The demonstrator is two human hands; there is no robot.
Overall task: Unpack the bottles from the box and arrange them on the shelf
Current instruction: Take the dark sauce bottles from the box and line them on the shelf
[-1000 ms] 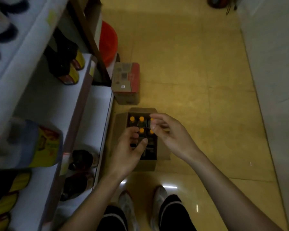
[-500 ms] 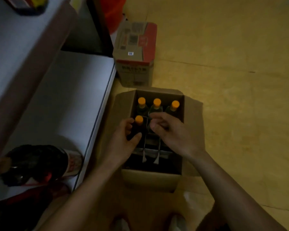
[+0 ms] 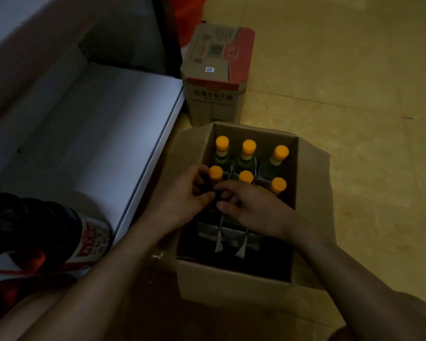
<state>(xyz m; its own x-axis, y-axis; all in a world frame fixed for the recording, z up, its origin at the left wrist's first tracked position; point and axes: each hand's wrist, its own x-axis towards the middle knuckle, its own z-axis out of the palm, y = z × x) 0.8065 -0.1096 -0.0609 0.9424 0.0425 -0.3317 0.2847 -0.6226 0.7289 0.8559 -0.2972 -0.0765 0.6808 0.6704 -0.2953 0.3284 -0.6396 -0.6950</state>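
Bottles (image 3: 247, 153) with orange caps, six that I can count, stand upright in two rows at the far end of the open cardboard box (image 3: 231, 284), which sits on the yellow floor (image 3: 354, 119) just beside the edge of the white shelf (image 3: 96, 134). My left hand (image 3: 182, 200) is inside the box with its fingers (image 3: 199, 173) wrapped round the neck of the front-left bottle (image 3: 215, 173), just below the cap. My right hand (image 3: 256, 210) reaches in from the other side, its curled fingers (image 3: 228, 190) meeting the left thumb beneath the cap of the middle bottle (image 3: 246, 176); in this dim light I cannot tell whether they actually grasp anything. Pale cardboard dividers (image 3: 229, 233) show in the near half of the box, where the cells look dark. A closed carton (image 3: 217, 77) with a red band stands on the floor just beyond the box. A large dark bottle (image 3: 47, 232) with a red and white label sits at the near end of the shelf.
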